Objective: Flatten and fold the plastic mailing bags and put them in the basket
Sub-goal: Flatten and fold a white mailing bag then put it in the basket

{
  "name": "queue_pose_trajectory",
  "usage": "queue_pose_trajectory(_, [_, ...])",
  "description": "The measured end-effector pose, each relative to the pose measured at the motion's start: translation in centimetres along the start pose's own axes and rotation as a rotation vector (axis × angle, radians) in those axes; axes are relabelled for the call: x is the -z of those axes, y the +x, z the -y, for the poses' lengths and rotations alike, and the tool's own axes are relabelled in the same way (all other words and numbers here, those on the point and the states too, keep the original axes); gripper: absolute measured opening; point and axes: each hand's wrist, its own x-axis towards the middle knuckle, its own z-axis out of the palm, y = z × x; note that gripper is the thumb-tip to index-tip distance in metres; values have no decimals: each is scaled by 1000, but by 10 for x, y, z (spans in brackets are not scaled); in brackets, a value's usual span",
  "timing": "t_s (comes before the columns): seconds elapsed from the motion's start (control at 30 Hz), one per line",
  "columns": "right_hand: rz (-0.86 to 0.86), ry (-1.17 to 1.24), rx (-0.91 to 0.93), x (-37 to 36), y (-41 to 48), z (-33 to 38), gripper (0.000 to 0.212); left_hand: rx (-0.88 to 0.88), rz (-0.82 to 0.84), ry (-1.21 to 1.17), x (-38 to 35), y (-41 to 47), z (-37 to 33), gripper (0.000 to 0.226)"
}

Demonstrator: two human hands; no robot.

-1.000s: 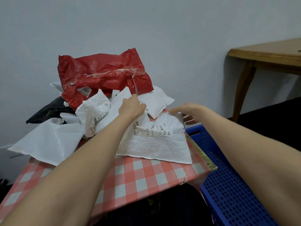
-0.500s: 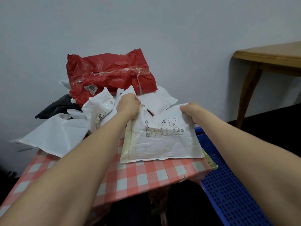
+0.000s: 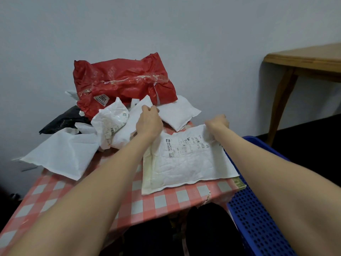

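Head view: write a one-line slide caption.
Right hand grips the far corner of a white padded mailer on the checked table; left hand near its other corner; blue basket alongside.

Raised and tilted half a second ago, now laid flat again on the surface [image 3: 92, 200]: mailer [image 3: 188, 163], label up. Folded far edge seen a second ago now opened out, near corner reaching the surface edge next to the basket [image 3: 258, 228]. Right hand [image 3: 216, 124] lowered with the far corner on the basket side pinched. Left hand [image 3: 149, 124] loosened from its fist, lying over the corner away from the basket; hold there hidden.
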Motion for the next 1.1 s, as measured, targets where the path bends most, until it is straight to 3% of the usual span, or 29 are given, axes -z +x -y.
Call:
queue_pose_trajectory(0.07, [-64,-158,104,0,-8,1,56,-78,-7,-3,-1,-10,-2,35])
queue_pose_trajectory(0.17, [-103,-338,424,2,-22,4,46,-158,-30,140,-6,-30,-2,34])
queue_pose_trajectory(0.33, [153,-629,759,-18,-41,-2,39,22,203,185,-34,-70,-2,44])
queue_pose_trajectory(0.43, [259,-737,741,-33,-48,-19,41,61,340,137,-44,-72,3,49])
queue_pose_trajectory(0.5, [229,-717,695,-42,-49,-26,40,44,381,78,-49,-69,8,48])
queue_pose_trajectory(0.57, [180,-704,669,-47,-50,-27,41,13,367,67,-53,-65,11,47])
queue_pose_trajectory(0.83, [263,-822,566,-53,-42,-22,57,16,412,86,-58,-52,17,48])
queue_pose_trajectory(1.1, [234,-836,543,-58,-40,-27,56,39,433,110,-62,-50,17,46])
